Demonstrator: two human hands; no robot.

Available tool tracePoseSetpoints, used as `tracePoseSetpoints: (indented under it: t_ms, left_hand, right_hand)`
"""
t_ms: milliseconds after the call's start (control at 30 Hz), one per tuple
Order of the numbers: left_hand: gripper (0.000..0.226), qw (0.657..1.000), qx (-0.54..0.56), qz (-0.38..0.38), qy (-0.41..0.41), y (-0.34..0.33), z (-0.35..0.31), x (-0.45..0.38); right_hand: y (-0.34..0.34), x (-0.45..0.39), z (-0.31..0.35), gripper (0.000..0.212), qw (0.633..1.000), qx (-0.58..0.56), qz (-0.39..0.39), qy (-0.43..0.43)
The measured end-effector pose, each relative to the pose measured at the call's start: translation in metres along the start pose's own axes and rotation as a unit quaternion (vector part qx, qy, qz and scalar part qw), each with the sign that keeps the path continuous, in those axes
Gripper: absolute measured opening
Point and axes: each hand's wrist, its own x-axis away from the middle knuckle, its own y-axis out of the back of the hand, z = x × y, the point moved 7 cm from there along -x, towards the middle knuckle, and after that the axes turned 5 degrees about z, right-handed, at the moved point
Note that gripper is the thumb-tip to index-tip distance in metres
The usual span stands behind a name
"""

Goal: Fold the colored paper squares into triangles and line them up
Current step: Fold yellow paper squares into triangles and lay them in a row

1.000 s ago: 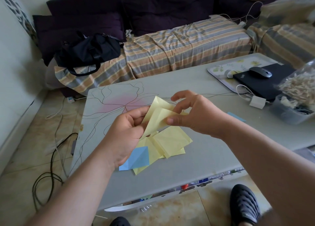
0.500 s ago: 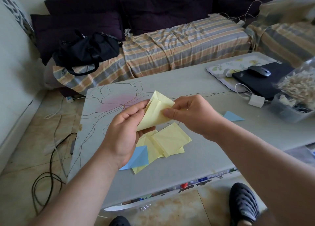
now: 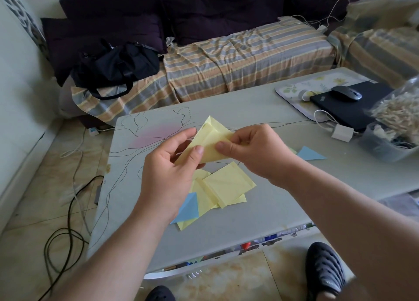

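Note:
A yellow paper square [image 3: 209, 139], half folded into a triangle, is held in the air above the grey table [image 3: 260, 210]. My left hand [image 3: 167, 173] pinches its lower left part between thumb and fingers. My right hand [image 3: 256, 151] pinches its right edge. Below my hands lies a loose pile of yellow paper squares [image 3: 224, 185], with a blue paper piece [image 3: 188, 206] at the pile's left. A folded blue triangle [image 3: 309, 153] lies flat on the table to the right of my right wrist.
A black laptop [image 3: 344, 110] with a mouse [image 3: 347, 93] sits on a floral tray at the table's back right, next to a white charger [image 3: 342, 133] and a bin of clutter [image 3: 390, 146]. A striped sofa with a black bag [image 3: 115, 67] stands behind. Cables lie on the floor at left.
Both hands brought the yellow paper's halves closer together, so it now looks flatter and more triangular. My right thumb slid onto the fold's right edge. The pile on the table has not moved.

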Motion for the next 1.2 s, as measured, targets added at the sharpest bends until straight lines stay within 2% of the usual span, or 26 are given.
tracePoseSetpoints:
  t_ms: [100, 200, 267, 367, 500, 633, 733, 1000, 1200]
  left_hand:
    - [0.027, 1.000, 0.000, -0.004, 0.002, 0.001, 0.000, 0.000]
    - [0.030, 1.000, -0.016, 0.008, 0.008, 0.000, 0.001, -0.001]
    - [0.032, 0.998, -0.046, 0.030, 0.000, -0.002, 0.000, 0.000]
    - [0.033, 0.993, -0.098, 0.065, -0.019, -0.004, 0.000, 0.001]
    - [0.039, 0.985, -0.144, 0.081, -0.057, -0.009, -0.003, 0.003]
    - [0.051, 0.998, -0.038, 0.025, -0.043, -0.002, -0.006, -0.001]
    - [0.054, 0.998, 0.052, -0.002, -0.027, 0.004, -0.006, -0.004]
    - [0.054, 0.998, 0.062, -0.008, -0.024, 0.004, -0.007, -0.004]
    - [0.045, 0.995, 0.094, -0.015, -0.013, 0.004, -0.007, -0.003]
  right_hand:
    - [-0.002, 0.000, -0.002, 0.038, 1.000, -0.006, 0.010, 0.002]
    - [-0.001, -0.001, -0.002, 0.039, 1.000, -0.010, -0.012, 0.015]
    - [0.002, -0.002, -0.002, 0.042, 0.998, -0.054, -0.018, 0.018]
    - [-0.001, -0.001, -0.003, 0.042, 0.988, -0.156, 0.013, -0.001]
    - [-0.006, -0.002, -0.002, 0.035, 0.979, -0.195, 0.059, 0.023]
    - [-0.007, -0.003, 0.000, 0.018, 0.963, -0.260, 0.067, 0.031]
    - [-0.007, -0.002, 0.003, 0.019, 0.964, -0.257, 0.069, 0.030]
    - [-0.003, -0.002, 0.007, 0.025, 0.973, -0.216, 0.045, 0.065]
    - [-0.001, -0.001, 0.009, 0.018, 0.976, -0.203, 0.019, 0.076]
